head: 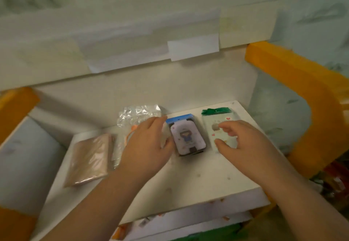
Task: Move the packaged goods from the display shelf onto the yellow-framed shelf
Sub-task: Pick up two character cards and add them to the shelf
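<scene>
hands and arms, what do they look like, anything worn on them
Two bare arms enter from the bottom edge. The left hand and right hand wear no gloves, and no rings, watch or bracelet show. No sleeves are visible up to the frame edge. Nails look short and unpainted.

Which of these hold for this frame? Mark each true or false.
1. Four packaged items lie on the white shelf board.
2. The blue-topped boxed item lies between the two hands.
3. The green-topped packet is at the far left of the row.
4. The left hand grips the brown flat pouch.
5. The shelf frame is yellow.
1. True: brown flat pouch, crinkled clear plastic bag, blue-topped boxed item, green-topped pale packet on the white shelf board.
2. True: left hand, right hand.
3. False: it is farthest right.
4. False: that hand is over the clear bag, apart from the pouch.
5. True: yellow frame.
</scene>
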A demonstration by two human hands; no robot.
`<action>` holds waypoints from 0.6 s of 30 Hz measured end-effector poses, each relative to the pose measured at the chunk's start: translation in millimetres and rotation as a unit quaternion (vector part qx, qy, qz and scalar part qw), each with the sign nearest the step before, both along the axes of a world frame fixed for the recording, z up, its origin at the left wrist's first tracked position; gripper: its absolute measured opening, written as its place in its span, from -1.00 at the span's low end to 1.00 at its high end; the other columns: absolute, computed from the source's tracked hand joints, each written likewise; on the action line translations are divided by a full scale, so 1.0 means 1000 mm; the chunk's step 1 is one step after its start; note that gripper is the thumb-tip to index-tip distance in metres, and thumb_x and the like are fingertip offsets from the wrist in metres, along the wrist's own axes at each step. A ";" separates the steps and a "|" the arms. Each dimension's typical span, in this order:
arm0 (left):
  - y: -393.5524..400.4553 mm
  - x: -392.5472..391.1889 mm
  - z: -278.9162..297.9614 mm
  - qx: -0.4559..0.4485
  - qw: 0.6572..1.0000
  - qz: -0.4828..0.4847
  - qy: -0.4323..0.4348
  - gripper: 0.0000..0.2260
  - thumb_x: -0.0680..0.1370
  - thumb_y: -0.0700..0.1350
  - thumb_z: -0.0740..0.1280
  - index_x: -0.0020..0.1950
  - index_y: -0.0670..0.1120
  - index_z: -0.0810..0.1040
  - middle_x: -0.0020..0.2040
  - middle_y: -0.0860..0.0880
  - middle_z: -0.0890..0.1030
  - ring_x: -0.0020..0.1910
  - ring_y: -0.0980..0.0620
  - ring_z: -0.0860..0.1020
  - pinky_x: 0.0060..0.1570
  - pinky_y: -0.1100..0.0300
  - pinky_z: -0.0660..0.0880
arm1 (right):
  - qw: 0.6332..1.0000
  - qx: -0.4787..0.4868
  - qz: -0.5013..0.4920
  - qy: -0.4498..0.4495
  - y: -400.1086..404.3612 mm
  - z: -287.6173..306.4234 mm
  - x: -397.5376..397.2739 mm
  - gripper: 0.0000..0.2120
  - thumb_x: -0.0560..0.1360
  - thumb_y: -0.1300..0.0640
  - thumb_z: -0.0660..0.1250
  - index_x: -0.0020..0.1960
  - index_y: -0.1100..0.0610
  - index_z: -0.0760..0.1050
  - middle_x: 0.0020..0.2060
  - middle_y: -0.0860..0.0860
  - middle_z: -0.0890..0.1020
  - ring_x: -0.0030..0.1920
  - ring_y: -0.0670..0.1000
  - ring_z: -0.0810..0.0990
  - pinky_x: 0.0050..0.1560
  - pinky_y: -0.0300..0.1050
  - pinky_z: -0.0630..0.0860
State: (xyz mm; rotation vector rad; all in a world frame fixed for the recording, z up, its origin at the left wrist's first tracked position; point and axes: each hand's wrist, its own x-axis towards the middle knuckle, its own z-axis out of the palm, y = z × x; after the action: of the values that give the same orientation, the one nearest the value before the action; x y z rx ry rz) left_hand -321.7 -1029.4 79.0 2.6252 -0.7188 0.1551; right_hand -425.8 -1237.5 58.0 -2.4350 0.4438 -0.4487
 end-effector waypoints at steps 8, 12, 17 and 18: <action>0.113 -0.013 0.025 0.076 0.991 0.086 -0.069 -0.48 0.52 0.17 0.23 0.46 0.05 0.40 0.44 0.08 0.44 0.42 0.06 0.34 0.44 0.15 0.22 | 0.988 0.016 0.151 -0.003 0.094 0.004 0.073 -0.63 0.42 -0.16 0.37 0.21 -0.17 0.49 0.07 -0.17 0.55 0.10 -0.07 0.53 0.08 -0.13 0.47; 0.168 -0.027 0.044 0.054 0.984 0.141 -0.090 -0.48 0.55 0.17 0.23 0.51 0.13 0.31 0.50 0.17 0.33 0.47 0.15 0.23 0.41 0.26 0.14 | 0.979 0.029 0.202 -0.015 0.153 0.016 0.089 -0.58 0.43 -0.12 0.40 0.28 -0.13 0.50 0.17 -0.18 0.55 0.15 -0.12 0.53 0.15 -0.13 0.47; 0.251 -0.045 0.065 -0.022 0.967 0.212 -0.137 -0.51 0.54 0.17 0.24 0.47 0.10 0.39 0.44 0.17 0.39 0.43 0.14 0.32 0.33 0.15 0.32 | 0.965 0.010 0.260 -0.038 0.232 0.036 0.094 -0.59 0.43 -0.14 0.36 0.26 -0.16 0.48 0.13 -0.24 0.52 0.14 -0.14 0.53 0.18 -0.05 0.52; 0.270 -0.046 0.067 -0.032 0.964 0.221 -0.144 -0.52 0.55 0.16 0.24 0.46 0.09 0.40 0.43 0.17 0.40 0.41 0.14 0.33 0.31 0.14 0.35 | 0.962 0.009 0.269 -0.047 0.248 0.039 0.094 -0.60 0.44 -0.14 0.36 0.26 -0.16 0.48 0.11 -0.25 0.52 0.12 -0.15 0.53 0.17 -0.05 0.53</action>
State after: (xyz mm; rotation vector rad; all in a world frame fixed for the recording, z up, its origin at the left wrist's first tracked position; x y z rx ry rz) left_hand -368.2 -759.5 145.7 2.6874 -0.1944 0.6885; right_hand -331.6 -989.3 97.2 -2.3750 -0.2548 -0.3145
